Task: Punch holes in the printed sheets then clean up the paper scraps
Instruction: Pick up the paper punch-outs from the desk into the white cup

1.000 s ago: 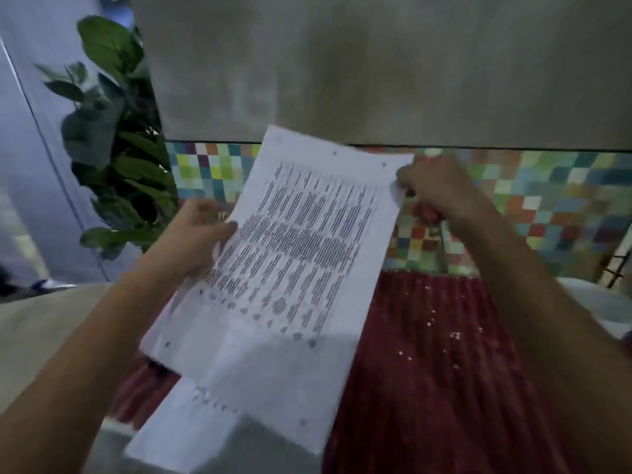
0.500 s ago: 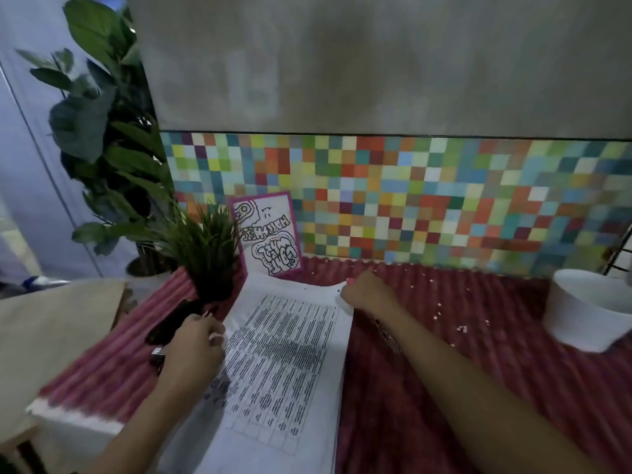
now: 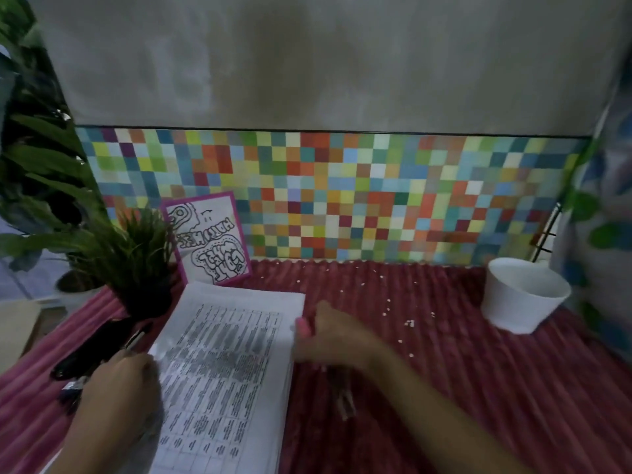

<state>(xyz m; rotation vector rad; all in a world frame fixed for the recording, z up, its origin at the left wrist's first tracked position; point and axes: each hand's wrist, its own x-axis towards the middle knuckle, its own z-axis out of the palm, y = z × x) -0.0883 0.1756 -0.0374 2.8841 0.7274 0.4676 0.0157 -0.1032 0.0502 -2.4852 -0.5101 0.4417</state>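
A table under a red ribbed cover (image 3: 444, 388) carries everything. A stack of printed sheets (image 3: 232, 371) lies flat at its left front. Just left of the stack lies a black hole punch (image 3: 89, 350), and behind that stands a small potted grass plant (image 3: 136, 254). A pink-edged card (image 3: 208, 241) stands at the back, against the tiled wall. A white cup (image 3: 523, 295) sits at the right. White paper scraps (image 3: 408, 323) dot the cover between sheets and cup.

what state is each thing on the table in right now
printed sheets, lying flat on the red mat
paper scraps, scattered loose on the mat
white cup, upright, open top
left hand, at the sheets' left edge, grip unclear
right hand, curled round a pink item at the sheets' right edge
card, leaning on the tiled wall
small plant, upright
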